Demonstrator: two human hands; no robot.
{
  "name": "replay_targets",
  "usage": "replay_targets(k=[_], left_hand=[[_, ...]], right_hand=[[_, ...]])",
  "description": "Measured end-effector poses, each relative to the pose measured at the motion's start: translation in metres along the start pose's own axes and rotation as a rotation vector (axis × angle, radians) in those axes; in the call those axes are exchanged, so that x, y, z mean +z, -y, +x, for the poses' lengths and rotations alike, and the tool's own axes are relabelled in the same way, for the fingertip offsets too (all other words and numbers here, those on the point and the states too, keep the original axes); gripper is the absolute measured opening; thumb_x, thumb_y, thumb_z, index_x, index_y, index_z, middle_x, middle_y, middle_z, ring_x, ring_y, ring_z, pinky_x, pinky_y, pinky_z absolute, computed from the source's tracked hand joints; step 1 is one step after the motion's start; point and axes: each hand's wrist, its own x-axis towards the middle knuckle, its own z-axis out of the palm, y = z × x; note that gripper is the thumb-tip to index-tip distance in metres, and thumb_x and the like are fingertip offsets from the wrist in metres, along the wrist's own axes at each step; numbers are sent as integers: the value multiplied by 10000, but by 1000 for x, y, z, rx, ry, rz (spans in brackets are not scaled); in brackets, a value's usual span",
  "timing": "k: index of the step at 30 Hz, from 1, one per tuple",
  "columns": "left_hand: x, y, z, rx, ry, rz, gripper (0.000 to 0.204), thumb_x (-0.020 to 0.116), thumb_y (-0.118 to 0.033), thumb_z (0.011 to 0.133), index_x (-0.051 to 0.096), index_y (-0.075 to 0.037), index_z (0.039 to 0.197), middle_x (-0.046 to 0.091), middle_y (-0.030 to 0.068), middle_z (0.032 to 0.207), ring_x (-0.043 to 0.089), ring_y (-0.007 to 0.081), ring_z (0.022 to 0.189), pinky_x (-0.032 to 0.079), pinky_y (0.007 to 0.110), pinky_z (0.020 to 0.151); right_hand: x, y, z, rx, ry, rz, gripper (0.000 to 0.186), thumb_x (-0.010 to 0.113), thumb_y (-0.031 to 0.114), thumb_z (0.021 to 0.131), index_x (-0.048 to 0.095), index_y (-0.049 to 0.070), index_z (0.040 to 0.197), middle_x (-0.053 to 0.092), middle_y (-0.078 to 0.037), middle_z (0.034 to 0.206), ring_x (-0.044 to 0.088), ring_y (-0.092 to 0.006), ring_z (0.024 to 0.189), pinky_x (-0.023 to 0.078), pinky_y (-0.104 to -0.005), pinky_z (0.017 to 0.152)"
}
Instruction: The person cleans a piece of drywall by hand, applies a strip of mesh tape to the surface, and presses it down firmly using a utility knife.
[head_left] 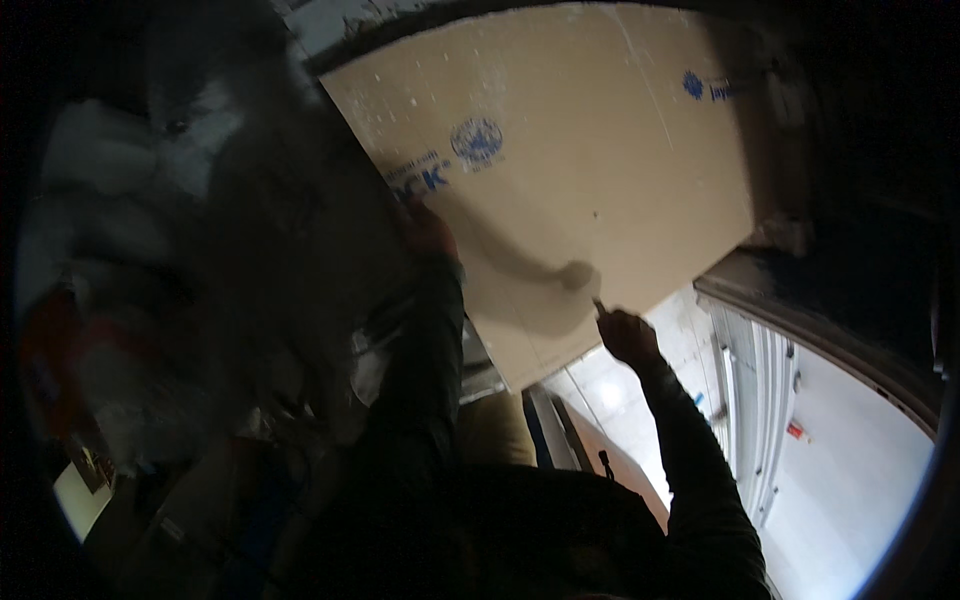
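A large tan board (600,150) with blue print and pale scuffs fills the upper middle, tilted in view. Along its left edge, my left hand (432,235) rests against the board in deep shade. Its fingers are too dark to make out. Just over the lower edge of the board is my right hand (628,338), closed. A thin tip sticks up from it toward the board's face. Whether that tip is a finger or a small tool, I cannot tell. A dark shadow of an arm and hand falls across the board.
Dim plastic-wrapped bundles (110,200) crowd the left side. At the lower right, a dark ledge (820,340) runs beside a whitish ribbed frame (755,400). A bright tiled floor (610,400) shows below the board. A small red item (797,431) lies at the far right.
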Motion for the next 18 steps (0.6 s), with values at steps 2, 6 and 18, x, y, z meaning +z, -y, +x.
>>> replay_targets(k=[2,6,18], left_hand=[[17,-78,-14,-95,123,-128,330,428,-171,859,439,59,1095,479,205,1089,477,251,998,352,309,835],[7,-1,-3,-58,90,57,302,428,-176,856,479,46,1055,515,200,1037,493,276,972,365,314,818],[-1,-59,-15,-141,-33,303,304,477,-271,811,551,12,893,600,168,753,599,295,708,469,353,591]], right_hand=[[-27,8,86,-68,-249,50,169,472,223,804,540,97,892,510,-102,650,523,-291,543,434,-384,465],[-72,99,255,-229,-483,281,199,514,240,751,571,51,782,563,-172,683,547,-339,622,444,-408,537],[-134,181,379,-2,-260,155,231,477,202,735,610,69,869,599,-139,901,585,-262,850,463,-354,730]])
